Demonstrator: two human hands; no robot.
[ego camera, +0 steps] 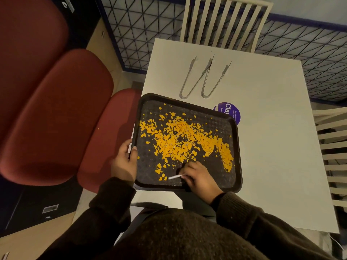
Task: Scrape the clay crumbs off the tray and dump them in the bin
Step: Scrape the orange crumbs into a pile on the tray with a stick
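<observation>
A black textured tray [237, 147] lies on the left side of a white table [272, 147], its left edge overhanging. Orange clay crumbs [184, 139] are scattered over most of it, densest in a band across the middle and down the right side. My left hand [124, 162] grips the tray's left rim, thumb on top. My right hand [199, 177] rests inside the tray near its front edge, closed on a small dark scraper with a thin white edge [175, 176] touching the tray floor beside a few crumbs. No bin is in view.
Two metal tongs [204, 79] lie on the table beyond the tray. A round purple sticker [231, 111] peeks out behind the tray's far right corner. Red upholstered chairs [56, 113] stand to the left; white slatted chairs [332, 156] stand at the right and far side.
</observation>
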